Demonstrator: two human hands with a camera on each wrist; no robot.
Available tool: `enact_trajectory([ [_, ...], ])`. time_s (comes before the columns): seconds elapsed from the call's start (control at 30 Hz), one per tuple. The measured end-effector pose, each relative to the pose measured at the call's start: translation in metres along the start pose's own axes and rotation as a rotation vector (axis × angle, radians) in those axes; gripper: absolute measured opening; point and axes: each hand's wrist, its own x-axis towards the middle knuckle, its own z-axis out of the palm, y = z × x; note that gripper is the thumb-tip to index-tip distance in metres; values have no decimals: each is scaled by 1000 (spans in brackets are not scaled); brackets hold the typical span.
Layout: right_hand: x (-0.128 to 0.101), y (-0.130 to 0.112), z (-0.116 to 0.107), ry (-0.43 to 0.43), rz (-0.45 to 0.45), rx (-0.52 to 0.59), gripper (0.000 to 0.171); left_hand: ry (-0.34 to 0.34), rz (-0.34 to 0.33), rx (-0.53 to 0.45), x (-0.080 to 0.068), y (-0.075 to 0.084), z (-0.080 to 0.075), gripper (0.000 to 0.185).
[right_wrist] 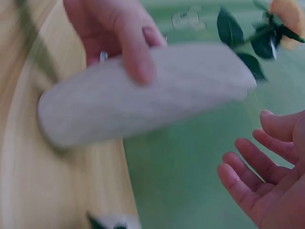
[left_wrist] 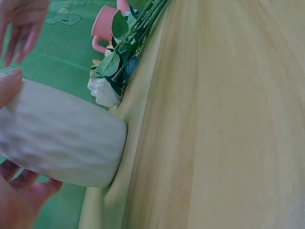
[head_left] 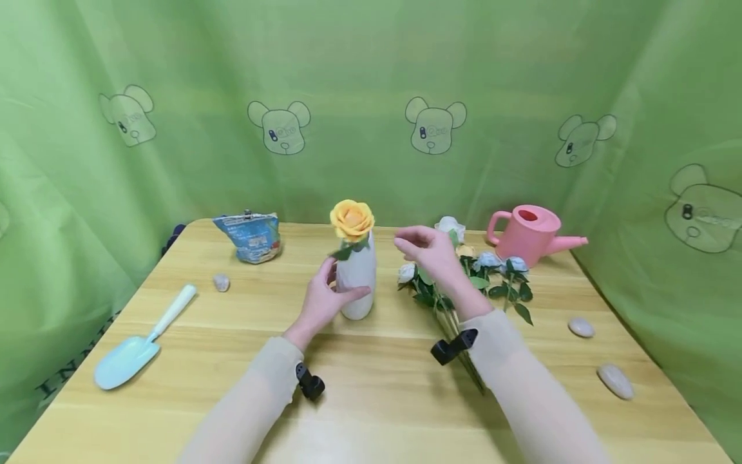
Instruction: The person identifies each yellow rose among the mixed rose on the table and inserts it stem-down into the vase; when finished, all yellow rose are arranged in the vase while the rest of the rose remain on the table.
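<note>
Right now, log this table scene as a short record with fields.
left hand: left hand grips the white vase
right hand: right hand empty, fingers loosely curled, raised beside the vase
vase: upright on the table, holds one yellow rose
loose flowers: bunch lying on the table under the right hand
other things: pink watering can, blue trowel, blue bag, stones

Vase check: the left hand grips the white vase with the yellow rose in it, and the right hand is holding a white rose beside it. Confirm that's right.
Not quite. The right hand holds nothing: the right wrist view shows its fingers loose and empty. The left hand does grip the white vase with the yellow rose in it; the white roses lie on the table.
</note>
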Motion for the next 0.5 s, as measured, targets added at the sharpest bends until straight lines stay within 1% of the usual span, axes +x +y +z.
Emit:
enact_trajectory([
  [0.13, -15, 14, -25, 13, 71, 35, 39, -2, -20, -16, 1, 1, -2, 74],
  [0.3, -35, 33, -55, 71, 127, 54, 42, -14, -27, -27, 1, 1, -2, 73],
  [0.43, -52, 50, -74, 108, 176, 58, 43, -20, -40, -35, 0, 2, -1, 73],
  [0.5, -60, 58, -82, 127, 183, 64, 41, -24, -42, -37, 0, 3, 0, 73],
])
